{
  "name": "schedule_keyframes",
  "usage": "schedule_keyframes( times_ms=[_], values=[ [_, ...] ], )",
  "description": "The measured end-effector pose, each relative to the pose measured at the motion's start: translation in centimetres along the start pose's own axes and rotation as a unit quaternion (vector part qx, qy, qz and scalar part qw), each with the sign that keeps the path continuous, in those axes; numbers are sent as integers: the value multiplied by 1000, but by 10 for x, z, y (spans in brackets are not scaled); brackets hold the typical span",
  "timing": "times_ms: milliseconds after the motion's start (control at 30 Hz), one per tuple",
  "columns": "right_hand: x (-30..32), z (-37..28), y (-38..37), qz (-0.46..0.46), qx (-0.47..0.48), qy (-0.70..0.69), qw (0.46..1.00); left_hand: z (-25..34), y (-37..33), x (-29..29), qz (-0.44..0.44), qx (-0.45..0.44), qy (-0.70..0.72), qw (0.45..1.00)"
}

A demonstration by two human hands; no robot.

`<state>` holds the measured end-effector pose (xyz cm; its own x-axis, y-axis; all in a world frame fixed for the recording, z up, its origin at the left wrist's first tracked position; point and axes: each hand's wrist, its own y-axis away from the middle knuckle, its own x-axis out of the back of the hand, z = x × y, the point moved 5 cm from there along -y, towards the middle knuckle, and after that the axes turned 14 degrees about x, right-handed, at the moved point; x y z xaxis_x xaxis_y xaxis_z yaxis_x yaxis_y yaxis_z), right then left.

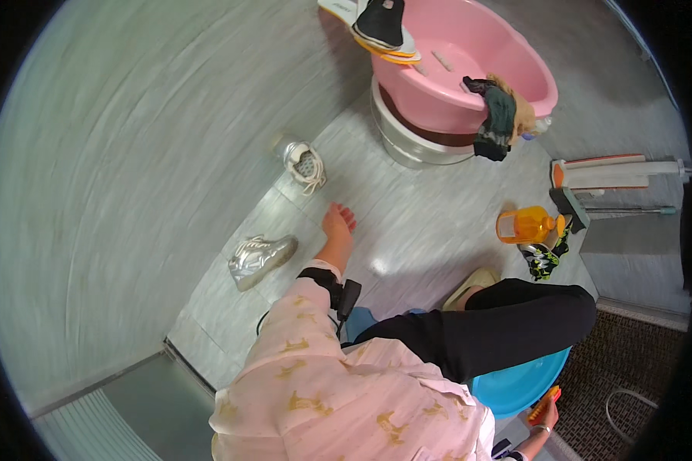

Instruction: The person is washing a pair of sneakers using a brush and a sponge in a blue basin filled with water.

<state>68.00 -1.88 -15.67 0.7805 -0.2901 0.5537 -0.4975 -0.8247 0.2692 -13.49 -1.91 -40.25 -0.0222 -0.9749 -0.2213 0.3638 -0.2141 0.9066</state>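
Observation:
My left hand (339, 220) reaches out over the tiled floor, fingers loosely apart, holding nothing. It is nearest to two silver lace-up sneakers: one sneaker (261, 260) lies on its side to the left of my forearm, and the other sneaker (306, 165), its white laces hanging loose, leans at the wall beyond the hand. At the lower right, my right hand (546, 417) is closed on an orange brush (543, 403), beside a blue basin (517, 384) that my black-trousered leg partly covers.
A pink tub (469, 107) rests on a metal bucket (419, 146), with insoles (380, 27) and dark socks (498, 123) over its rim. An orange bottle (527, 224) stands beside a patterned black-and-green item (542, 260). A mop (615, 173) leans at the right wall.

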Motion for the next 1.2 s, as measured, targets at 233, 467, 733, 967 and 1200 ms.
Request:
schedule_keyframes(
  times_ms=[233,467,733,967,1200],
  values=[
    [-6,-13,-6,9,5,44,999,-45,14,42,4,-5,-279,960],
    [-12,-15,4,10,1,27,1000,25,12,78,173,-333,-489,788],
    [-22,-13,5,-1,1,8,1000,114,26,144,304,-344,-474,752],
    [-24,-13,4,6,5,5,1000,139,18,172,381,-326,-503,704],
    [-34,-11,0,-13,13,-14,1000,116,8,113,215,-360,-418,806]
  ],
)
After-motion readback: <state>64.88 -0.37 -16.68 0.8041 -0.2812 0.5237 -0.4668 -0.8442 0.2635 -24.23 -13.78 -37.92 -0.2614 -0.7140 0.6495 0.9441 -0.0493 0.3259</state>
